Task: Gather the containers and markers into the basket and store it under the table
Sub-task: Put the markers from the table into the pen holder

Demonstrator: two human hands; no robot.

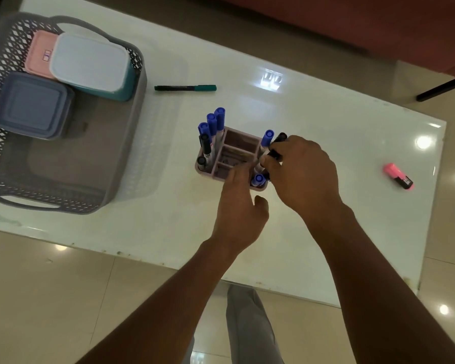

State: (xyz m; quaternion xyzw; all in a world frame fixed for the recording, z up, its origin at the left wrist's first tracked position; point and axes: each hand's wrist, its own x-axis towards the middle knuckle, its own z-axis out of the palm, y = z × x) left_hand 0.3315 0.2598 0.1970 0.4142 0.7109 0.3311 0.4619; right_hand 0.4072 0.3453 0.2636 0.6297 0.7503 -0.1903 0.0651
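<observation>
A grey lattice basket (121, 164) sits at the table's left end and holds a pink container (38, 55), a white-lidded teal container (90, 63) and a blue-grey container (32, 106). A pink marker holder (241, 143) stands mid-table with several blue-capped and black markers upright in it. My right hand (302, 172) is shut on a black marker (279, 139) at the holder's right side. My left hand (239, 206) touches the holder's near edge with fingers apart. A green marker (185, 88) lies beyond the holder. A pink highlighter (398, 176) lies at the right.
The white glossy table (326, 114) runs diagonally over a tiled floor (63, 298). A dark red piece of furniture (378, 27) stands beyond the table, with a black leg (439, 88) near the far right corner. My trouser leg (247, 324) shows below the table's near edge.
</observation>
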